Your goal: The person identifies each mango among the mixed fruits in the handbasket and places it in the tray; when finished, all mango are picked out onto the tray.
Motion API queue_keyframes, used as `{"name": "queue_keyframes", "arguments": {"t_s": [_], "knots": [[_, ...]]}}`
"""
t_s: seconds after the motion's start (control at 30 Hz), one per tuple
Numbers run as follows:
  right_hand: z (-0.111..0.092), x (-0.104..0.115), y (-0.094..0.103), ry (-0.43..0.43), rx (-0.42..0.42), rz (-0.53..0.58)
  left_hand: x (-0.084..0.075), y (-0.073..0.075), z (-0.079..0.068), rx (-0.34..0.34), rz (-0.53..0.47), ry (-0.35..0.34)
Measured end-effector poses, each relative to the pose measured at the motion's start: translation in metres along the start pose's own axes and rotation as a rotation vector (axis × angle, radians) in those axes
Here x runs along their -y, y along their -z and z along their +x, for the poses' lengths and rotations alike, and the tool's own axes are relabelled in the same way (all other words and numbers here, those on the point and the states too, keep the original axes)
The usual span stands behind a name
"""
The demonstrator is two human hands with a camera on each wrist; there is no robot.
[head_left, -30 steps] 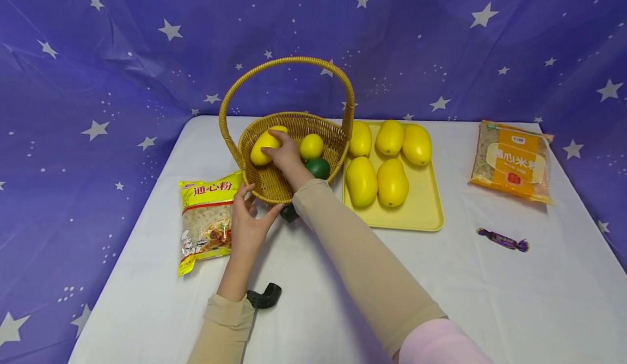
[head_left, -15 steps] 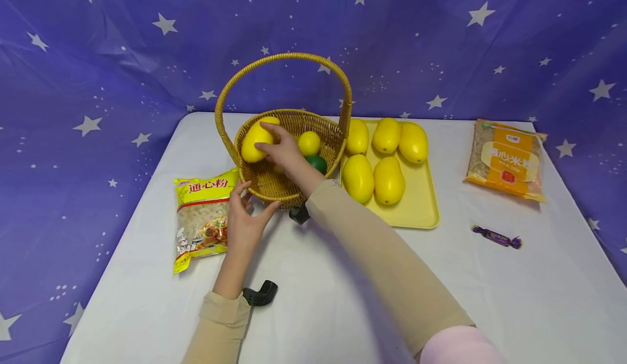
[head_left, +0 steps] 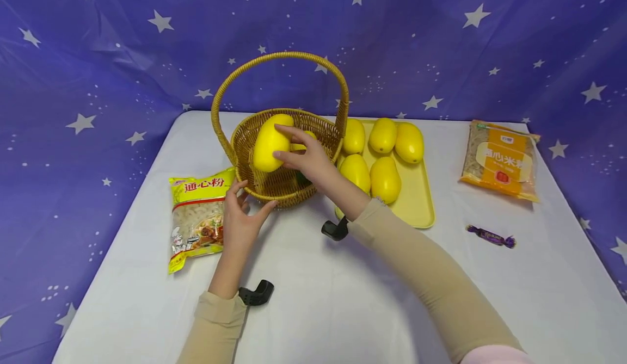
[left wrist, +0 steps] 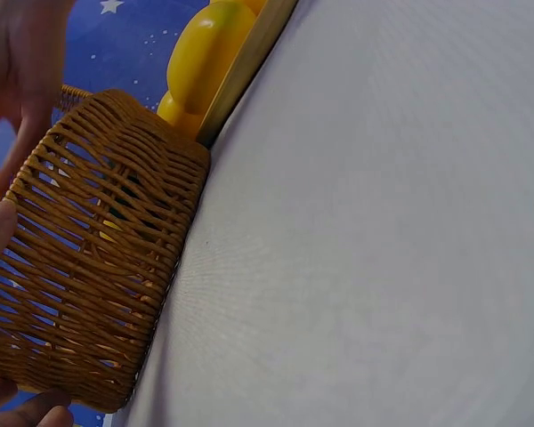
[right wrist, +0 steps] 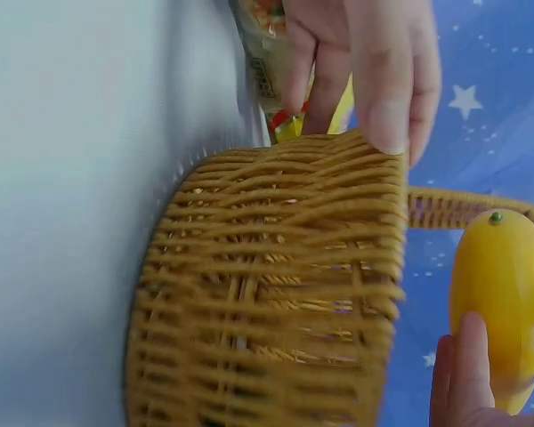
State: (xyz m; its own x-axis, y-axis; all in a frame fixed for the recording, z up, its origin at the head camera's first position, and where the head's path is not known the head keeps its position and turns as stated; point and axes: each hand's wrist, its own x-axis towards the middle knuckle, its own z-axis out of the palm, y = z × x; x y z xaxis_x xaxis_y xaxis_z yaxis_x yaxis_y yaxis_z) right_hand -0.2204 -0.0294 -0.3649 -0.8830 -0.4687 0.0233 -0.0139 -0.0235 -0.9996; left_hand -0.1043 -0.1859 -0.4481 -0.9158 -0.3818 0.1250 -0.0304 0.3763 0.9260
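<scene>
In the head view my right hand (head_left: 307, 158) pinches a yellow mango (head_left: 272, 143) between thumb and fingers, lifted at the basket's opening. The right wrist view shows this mango (right wrist: 501, 302) tilted, its green stem end up. My left hand (head_left: 241, 220) holds the near left side of the wicker basket (head_left: 286, 198), thumb (right wrist: 387, 124) on its rim and fingers along the outside. Inside the basket, a yellow fruit (head_left: 308, 134) and a green one (head_left: 302, 179) are mostly hidden behind my right hand.
A yellow tray (head_left: 413, 211) with several mangoes stands right of the basket. A macaroni bag (head_left: 198, 217) lies left, by my left hand. Far right are an orange pasta packet (head_left: 501, 160) and a purple-wrapped candy (head_left: 491, 236). The basket's tall handle (head_left: 289, 55) arches overhead.
My right hand has lifted the mango from the basket's left inside, first leftward, then back right and toward me. The left hand stays on the basket.
</scene>
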Motion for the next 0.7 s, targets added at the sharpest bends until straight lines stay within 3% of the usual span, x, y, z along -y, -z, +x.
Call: {"name": "queue_keyframes", "arguments": {"t_s": [0.27,0.7], "knots": [[-0.049,0.011,0.044,0.038,0.037,-0.054,0.000,0.000,0.000,0.017,-0.019,0.041],[-0.121,0.016,0.137,0.036,-0.048,-0.079,-0.002,-0.002,-0.001,0.024,-0.024,0.063]]}}
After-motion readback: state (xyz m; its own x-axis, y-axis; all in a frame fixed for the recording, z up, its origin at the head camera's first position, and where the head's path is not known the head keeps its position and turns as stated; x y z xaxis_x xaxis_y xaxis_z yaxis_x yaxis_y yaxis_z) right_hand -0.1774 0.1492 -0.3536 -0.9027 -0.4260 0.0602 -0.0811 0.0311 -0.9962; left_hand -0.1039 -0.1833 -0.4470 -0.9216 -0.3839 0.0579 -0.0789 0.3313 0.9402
